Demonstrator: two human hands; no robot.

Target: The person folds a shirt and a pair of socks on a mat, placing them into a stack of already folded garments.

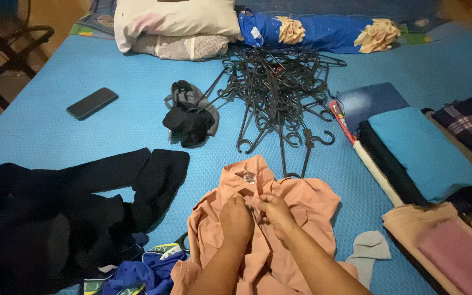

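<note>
Peach shirt (279,218) lies spread on blue bed (55,120), collar end pointing away from the person; this is the ref. landmark. Both hands sit on shirt's front placket, just below collar. Left hand (236,218) curled, fingers bent down, pinching fabric at the centre line. Right hand (274,213) beside it, touching it, fingertips closed on the same strip of cloth; can't tell if a button is between them.

Rel. to shirt:
- Just beyond collar: tangle of dark hangers (279,93), hooks toward shirt, nearest hook almost touching collar.
- Beyond, left of hangers: small grey/black garment (189,117), bunched.
- Far left beyond: phone (92,103), face down or dark, flat on bed.
- Left: black clothes (55,218), spread loose; blue garment (143,273) near shirt's lower left edge.
- Right, close to hem: grey sock (370,248).
- Right, further: folded stacks (422,153), teal, black, cream, pink, plaid.
- Far end of bed: pillows (176,27), blue bolster (318,30) w/ frilled ends.
</note>
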